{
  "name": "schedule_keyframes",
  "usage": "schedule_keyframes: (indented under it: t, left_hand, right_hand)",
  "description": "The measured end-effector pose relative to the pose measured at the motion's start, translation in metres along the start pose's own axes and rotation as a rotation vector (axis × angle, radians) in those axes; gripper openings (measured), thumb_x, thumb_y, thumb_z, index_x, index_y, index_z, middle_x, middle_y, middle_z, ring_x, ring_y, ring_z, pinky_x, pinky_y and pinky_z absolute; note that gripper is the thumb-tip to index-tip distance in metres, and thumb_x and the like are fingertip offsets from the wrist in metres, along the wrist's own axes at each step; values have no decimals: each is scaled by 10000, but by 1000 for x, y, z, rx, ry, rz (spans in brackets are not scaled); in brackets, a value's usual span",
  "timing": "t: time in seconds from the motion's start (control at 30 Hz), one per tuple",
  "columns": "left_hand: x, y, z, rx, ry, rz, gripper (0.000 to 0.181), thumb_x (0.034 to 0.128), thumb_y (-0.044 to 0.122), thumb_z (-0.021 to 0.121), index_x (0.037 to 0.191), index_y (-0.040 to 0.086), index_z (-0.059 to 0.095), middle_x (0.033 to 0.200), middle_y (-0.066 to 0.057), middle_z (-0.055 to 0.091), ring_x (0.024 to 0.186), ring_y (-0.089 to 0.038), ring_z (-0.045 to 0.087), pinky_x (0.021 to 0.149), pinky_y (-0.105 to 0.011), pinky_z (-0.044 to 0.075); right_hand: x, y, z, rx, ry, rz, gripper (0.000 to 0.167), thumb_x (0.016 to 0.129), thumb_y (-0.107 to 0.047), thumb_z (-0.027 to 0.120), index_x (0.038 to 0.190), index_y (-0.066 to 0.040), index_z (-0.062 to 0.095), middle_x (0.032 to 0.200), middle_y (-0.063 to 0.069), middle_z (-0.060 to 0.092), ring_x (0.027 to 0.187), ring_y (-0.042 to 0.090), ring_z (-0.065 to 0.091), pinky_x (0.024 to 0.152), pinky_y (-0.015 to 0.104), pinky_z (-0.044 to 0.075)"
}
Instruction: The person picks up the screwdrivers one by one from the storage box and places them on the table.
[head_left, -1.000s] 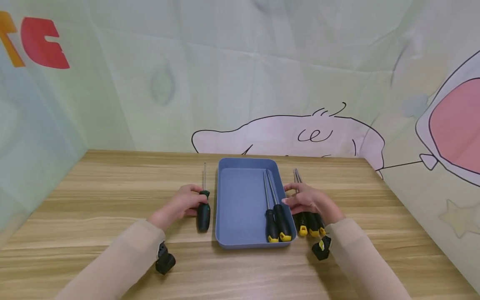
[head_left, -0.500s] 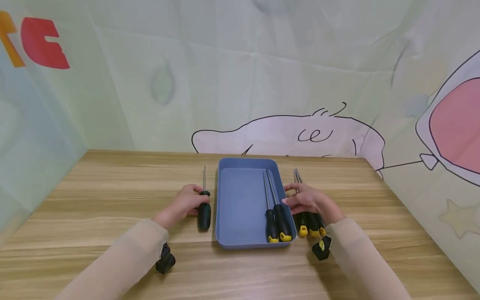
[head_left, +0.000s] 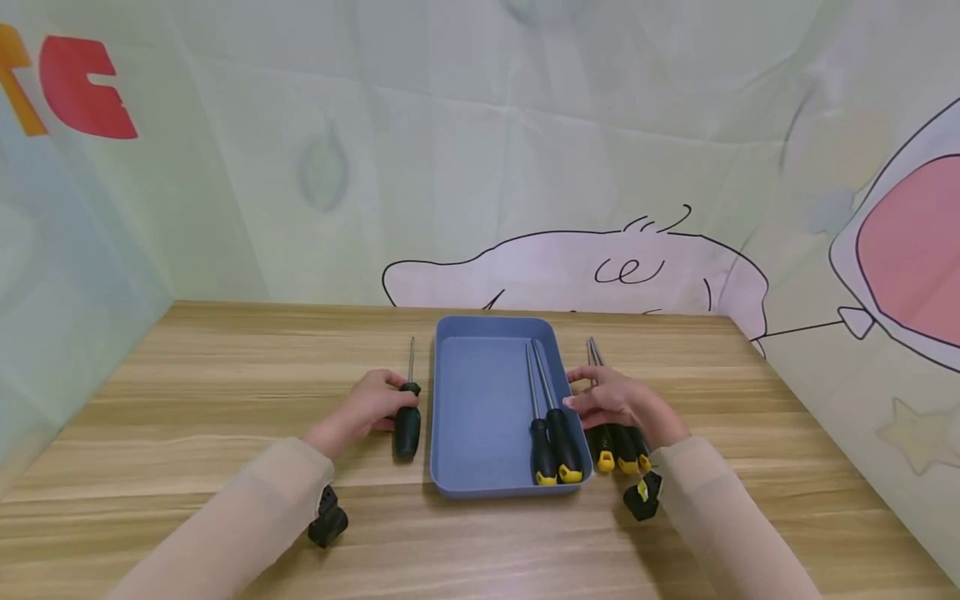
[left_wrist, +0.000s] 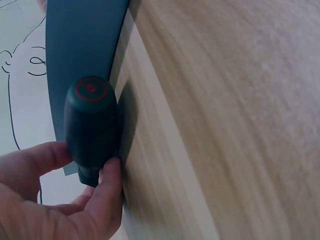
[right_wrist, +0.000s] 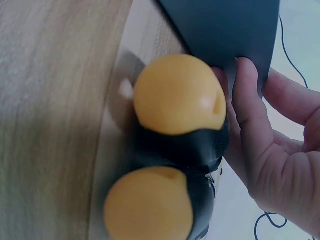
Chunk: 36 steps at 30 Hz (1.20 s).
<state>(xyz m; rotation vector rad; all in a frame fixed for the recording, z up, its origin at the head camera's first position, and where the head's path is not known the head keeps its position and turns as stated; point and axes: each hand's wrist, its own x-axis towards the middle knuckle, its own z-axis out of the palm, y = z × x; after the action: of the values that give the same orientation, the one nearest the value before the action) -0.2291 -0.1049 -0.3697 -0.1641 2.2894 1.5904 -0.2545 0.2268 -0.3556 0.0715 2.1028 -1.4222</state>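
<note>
In the head view my left hand (head_left: 369,406) pinches a dark green-black screwdriver (head_left: 407,433) near the front of its handle, left of the blue tray (head_left: 441,417), shaft pointing away. The left wrist view shows thumb and fingers round the handle's neck (left_wrist: 89,175), its butt with a red ring (left_wrist: 91,90) facing the camera. My right hand (head_left: 617,400) holds the tray's right wall, a fingertip at its rim in the right wrist view. Two black-yellow screwdrivers (head_left: 564,442) lie inside the tray along its right side.
Several more black-yellow screwdrivers (head_left: 626,446) lie right of the tray, partly under my right hand; two yellow butts (right_wrist: 180,95) show close up in the right wrist view. A printed cloth wall (head_left: 480,167) stands behind the wooden table (head_left: 247,375).
The screwdriver in my left hand has tipped slightly, its shaft tip now lower in the head view. My left hand moved a little; my right hand, the tray and the other screwdrivers stayed put.
</note>
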Motion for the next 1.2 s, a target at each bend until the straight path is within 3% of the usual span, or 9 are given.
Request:
schedule_keyframes:
  t: [0.63,0.9,1.2]
  left_hand:
    - [0,-1,-10,1,-17,11,396,884,21,545,1223,-122,400,979,-209,578,773,-189,569,622,-311,543]
    - [-2,5,-18,20,-14,16,417,889,33,539,1251,-115,395,965,-162,545,812,-201,561,625,-285,540]
    - [-3,18,-19,-10,-15,12,433,877,33,518,1268,-97,387,868,-110,495,717,-145,505,559,-216,505]
  right_hand:
    - [0,0,-1,2,-11,2,528,899,-35,592,1359,12,337,896,129,571,726,190,574,717,333,562]
    - [0,0,0,1,-7,2,525,899,-33,592,1357,15,339,894,130,572,729,193,574,713,333,562]
    - [-1,0,0,6,-14,-5,516,899,-32,591,1350,17,345,875,124,576,717,191,575,709,333,563]
